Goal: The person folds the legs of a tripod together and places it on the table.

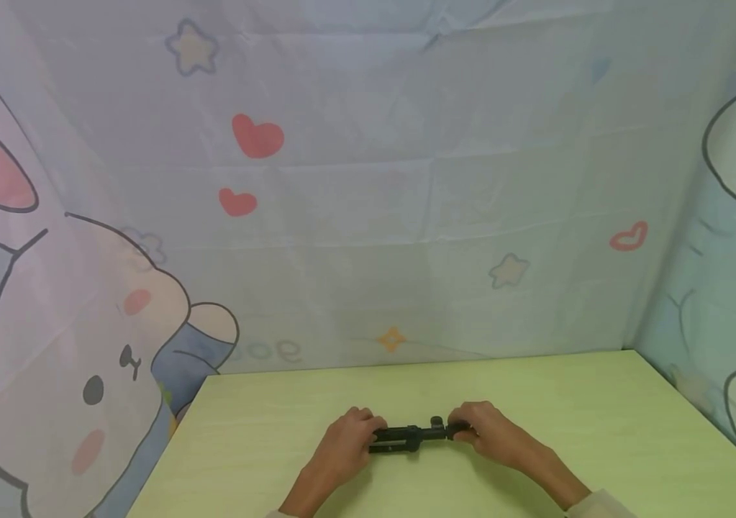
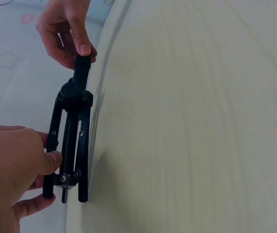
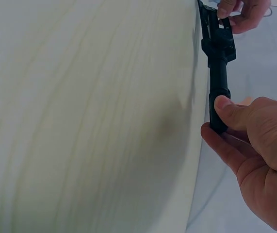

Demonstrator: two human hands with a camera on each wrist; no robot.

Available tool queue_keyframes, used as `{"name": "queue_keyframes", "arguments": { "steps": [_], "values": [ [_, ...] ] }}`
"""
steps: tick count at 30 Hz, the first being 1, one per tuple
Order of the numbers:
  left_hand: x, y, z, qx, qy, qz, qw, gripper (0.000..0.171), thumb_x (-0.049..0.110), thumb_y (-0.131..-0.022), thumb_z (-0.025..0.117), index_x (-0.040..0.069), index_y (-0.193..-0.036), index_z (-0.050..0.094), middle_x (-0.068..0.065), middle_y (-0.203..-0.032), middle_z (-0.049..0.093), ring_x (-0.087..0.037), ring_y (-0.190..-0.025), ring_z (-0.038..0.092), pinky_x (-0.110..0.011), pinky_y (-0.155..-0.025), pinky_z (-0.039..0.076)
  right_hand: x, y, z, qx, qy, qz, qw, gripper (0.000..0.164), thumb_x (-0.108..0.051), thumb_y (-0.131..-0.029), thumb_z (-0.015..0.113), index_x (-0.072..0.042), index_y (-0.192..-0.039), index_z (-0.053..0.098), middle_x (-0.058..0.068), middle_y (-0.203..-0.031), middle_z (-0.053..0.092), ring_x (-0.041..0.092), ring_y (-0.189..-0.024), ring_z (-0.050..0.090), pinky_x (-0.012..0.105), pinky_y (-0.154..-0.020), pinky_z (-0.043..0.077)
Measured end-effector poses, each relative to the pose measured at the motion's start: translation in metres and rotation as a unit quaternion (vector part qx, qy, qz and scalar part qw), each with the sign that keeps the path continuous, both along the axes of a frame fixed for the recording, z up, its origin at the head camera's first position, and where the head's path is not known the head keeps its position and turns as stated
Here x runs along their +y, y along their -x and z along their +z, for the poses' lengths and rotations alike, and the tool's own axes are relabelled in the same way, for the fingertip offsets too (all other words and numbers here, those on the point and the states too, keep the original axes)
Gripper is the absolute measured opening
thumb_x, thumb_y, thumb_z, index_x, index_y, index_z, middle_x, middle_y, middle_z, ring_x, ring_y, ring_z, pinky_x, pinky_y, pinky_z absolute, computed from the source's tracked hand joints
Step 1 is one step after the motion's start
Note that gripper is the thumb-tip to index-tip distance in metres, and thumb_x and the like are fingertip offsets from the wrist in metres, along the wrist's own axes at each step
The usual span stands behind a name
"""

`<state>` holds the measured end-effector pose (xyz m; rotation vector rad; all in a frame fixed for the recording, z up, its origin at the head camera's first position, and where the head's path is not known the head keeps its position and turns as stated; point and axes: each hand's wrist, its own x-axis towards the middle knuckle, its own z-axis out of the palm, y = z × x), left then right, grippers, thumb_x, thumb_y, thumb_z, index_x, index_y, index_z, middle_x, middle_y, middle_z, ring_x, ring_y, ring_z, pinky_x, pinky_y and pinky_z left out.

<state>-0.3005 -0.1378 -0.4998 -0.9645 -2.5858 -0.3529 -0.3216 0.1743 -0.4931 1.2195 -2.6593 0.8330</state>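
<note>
A small black tripod (image 1: 414, 434) is held sideways between both hands above the table. Its legs (image 2: 83, 160) lie folded alongside the centre column in the left wrist view. A round knob (image 1: 436, 421) sticks up near its right part. My left hand (image 1: 347, 440) pinches one leg near the foot end, thumb and fingers on either side. At the other end, my right hand (image 1: 489, 430) grips the dark cylindrical end (image 3: 219, 116) between thumb and fingers. The fingers partly cover both ends.
A pale yellow-green wood-grain table (image 1: 290, 396) lies beneath the hands. Behind it hangs a light cloth backdrop (image 1: 368, 252) with printed hearts, stars and a rabbit, and similar cloth runs along both sides.
</note>
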Motion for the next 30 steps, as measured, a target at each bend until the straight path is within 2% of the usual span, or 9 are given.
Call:
{"name": "queue_keyframes", "arguments": {
  "steps": [6, 12, 19, 30],
  "values": [
    [0.001, 0.0, -0.003, 0.018, -0.005, -0.006, 0.9998, 0.031, -0.009, -0.085, 0.077, 0.014, -0.106, 0.076, 0.001, -0.091, 0.067, -0.014, -0.078, 0.057, -0.023, -0.065, 0.051, 0.001, 0.003, -0.007, -0.001, -0.004, -0.007, 1.0, 0.01, 0.001, -0.091, 0.076, -0.004, -0.099, 0.073, 0.005, -0.091, 0.071, 0.008, -0.084, 0.064, 0.028, -0.069, 0.056],
    [0.001, 0.002, -0.005, 0.034, -0.008, -0.017, 0.9993, 0.032, -0.01, -0.082, 0.079, 0.014, -0.104, 0.076, 0.001, -0.09, 0.067, -0.014, -0.076, 0.056, -0.023, -0.064, 0.05, 0.001, 0.005, -0.012, 0.005, -0.005, -0.008, 1.0, 0.011, 0.001, -0.09, 0.077, -0.005, -0.099, 0.073, 0.001, -0.091, 0.071, 0.007, -0.084, 0.063, 0.029, -0.07, 0.056],
    [0.003, 0.002, -0.003, -0.003, 0.003, 0.004, 1.0, 0.029, -0.008, -0.087, 0.076, 0.014, -0.106, 0.076, 0.002, -0.093, 0.068, -0.014, -0.081, 0.057, -0.025, -0.071, 0.053, 0.001, 0.006, -0.015, 0.007, -0.004, -0.007, 1.0, 0.01, 0.001, -0.09, 0.077, -0.006, -0.097, 0.072, -0.003, -0.089, 0.07, 0.004, -0.081, 0.06, 0.028, -0.068, 0.054],
    [0.003, 0.001, -0.001, -0.019, -0.002, 0.007, 0.9998, 0.03, -0.01, -0.086, 0.076, 0.012, -0.106, 0.076, 0.0, -0.093, 0.068, -0.014, -0.081, 0.057, -0.025, -0.071, 0.054, 0.0, 0.008, -0.016, -0.011, -0.01, -0.015, 1.0, 0.01, -0.001, -0.091, 0.077, -0.007, -0.098, 0.073, -0.002, -0.09, 0.07, 0.005, -0.082, 0.061, 0.029, -0.069, 0.054]
  ]
}}
